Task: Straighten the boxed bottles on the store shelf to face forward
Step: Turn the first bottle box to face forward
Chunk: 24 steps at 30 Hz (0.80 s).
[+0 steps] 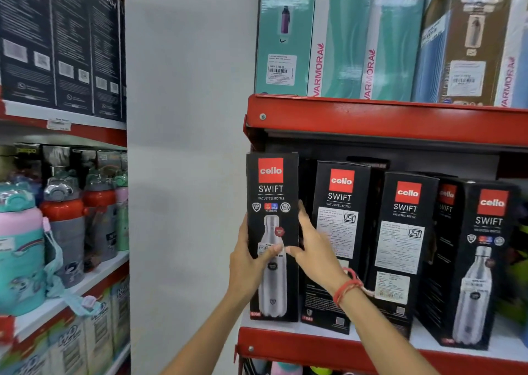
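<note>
Both hands close on the leftmost Cello Swift box (273, 203), which stands upright at the left end of the red-edged shelf (285, 343), its bottle picture facing forward. The left hand (248, 263) wraps the box's left edge, thumb laid across the front near the price sticker; this grip is closed on the box. The right hand (314, 249) holds the right edge, fingers reaching up along the side and thumb tip pressed on the front, nearly meeting the other thumb; this grip too is shut around the box. A red thread bracelet (347, 287) circles the right wrist.

Just right of the right-hand grip stands a second Swift box (340, 197), showing its printed-label panel. Beyond it a third box (405, 217) shows the same label side, turned slightly. Further right a partly hidden box (445, 203) is angled away, and the far-right box (491, 231) shows its bottle picture.

Above the grips, the upper shelf carries teal Varmora boxes (340, 46). Well left of the grips, past a white wall, are children's flasks (23, 246) and dark Larah boxes (65, 40).
</note>
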Each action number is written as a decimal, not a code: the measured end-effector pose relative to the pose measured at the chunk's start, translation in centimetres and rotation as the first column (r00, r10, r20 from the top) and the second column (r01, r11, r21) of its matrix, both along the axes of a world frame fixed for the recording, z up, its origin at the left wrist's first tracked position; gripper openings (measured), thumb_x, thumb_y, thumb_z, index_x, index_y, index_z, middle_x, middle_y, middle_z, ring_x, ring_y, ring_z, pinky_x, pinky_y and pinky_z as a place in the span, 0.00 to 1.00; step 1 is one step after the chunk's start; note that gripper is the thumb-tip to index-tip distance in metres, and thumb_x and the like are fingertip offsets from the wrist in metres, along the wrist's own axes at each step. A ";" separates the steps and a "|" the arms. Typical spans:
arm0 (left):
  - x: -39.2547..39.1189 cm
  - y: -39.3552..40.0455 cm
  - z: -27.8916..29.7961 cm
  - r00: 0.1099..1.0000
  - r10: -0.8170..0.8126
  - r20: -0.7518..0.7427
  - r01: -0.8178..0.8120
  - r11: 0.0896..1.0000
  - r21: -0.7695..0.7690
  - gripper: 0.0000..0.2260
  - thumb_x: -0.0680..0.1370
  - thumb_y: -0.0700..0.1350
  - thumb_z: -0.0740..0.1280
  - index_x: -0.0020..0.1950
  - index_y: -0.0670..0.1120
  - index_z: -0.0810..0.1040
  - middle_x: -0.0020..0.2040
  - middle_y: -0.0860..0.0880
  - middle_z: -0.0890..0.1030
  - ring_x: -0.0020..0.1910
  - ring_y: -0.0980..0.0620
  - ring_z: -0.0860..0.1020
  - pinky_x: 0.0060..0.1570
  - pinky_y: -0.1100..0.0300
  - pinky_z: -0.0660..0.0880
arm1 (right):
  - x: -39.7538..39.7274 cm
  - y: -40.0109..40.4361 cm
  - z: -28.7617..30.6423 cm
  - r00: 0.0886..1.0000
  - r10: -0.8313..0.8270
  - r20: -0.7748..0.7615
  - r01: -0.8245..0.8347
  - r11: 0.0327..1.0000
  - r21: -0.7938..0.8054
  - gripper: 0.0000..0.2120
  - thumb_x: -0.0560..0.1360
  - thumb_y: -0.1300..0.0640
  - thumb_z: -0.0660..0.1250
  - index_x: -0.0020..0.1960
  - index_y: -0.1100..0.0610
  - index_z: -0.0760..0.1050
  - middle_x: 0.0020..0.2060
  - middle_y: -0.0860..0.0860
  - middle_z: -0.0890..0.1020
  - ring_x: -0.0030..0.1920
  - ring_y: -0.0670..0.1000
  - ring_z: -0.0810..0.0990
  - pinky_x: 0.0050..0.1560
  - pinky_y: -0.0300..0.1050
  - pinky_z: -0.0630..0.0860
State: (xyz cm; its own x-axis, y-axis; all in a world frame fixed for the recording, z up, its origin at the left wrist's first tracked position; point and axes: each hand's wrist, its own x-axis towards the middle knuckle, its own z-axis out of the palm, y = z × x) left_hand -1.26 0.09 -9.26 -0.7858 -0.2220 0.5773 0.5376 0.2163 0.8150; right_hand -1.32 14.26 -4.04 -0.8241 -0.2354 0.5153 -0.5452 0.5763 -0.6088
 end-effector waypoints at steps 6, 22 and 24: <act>-0.6 0.3 -0.6 1.000 0.015 0.022 -0.014 1.000 -0.024 0.37 0.74 0.47 0.74 0.77 0.57 0.58 0.64 0.66 0.74 0.63 0.65 0.75 0.54 0.73 0.73 | -0.1 -0.3 -1.4 0.971 -0.209 -0.113 0.214 0.976 0.035 0.39 0.74 0.60 0.70 0.77 0.49 0.51 0.44 0.58 0.84 0.44 0.52 0.82 0.50 0.41 0.76; 3.2 3.4 1.1 0.921 0.378 -0.093 -0.386 0.916 -0.111 0.31 0.75 0.47 0.72 0.75 0.48 0.63 0.70 0.45 0.68 0.68 0.51 0.64 0.64 0.59 0.64 | 1.4 3.0 -2.4 0.805 -0.578 -0.135 0.542 0.808 -0.230 0.59 0.64 0.44 0.76 0.76 0.45 0.33 0.70 0.66 0.61 0.65 0.65 0.65 0.59 0.60 0.71; 4.0 4.4 1.7 0.924 0.337 -0.184 -0.356 0.931 -0.082 0.28 0.75 0.48 0.72 0.72 0.52 0.66 0.65 0.50 0.71 0.64 0.53 0.68 0.62 0.52 0.73 | 2.6 4.4 -2.0 0.839 -0.516 -0.175 0.464 0.845 -0.266 0.59 0.65 0.45 0.76 0.75 0.42 0.32 0.70 0.65 0.59 0.68 0.64 0.61 0.64 0.60 0.68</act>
State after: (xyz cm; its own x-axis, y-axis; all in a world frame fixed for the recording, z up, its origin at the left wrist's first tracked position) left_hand 2.70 4.44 -7.56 -0.5637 -0.3899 0.7281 0.5367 0.4971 0.6817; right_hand 1.30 18.68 -6.02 -0.6535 0.2993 0.6952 -0.3632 0.6818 -0.6350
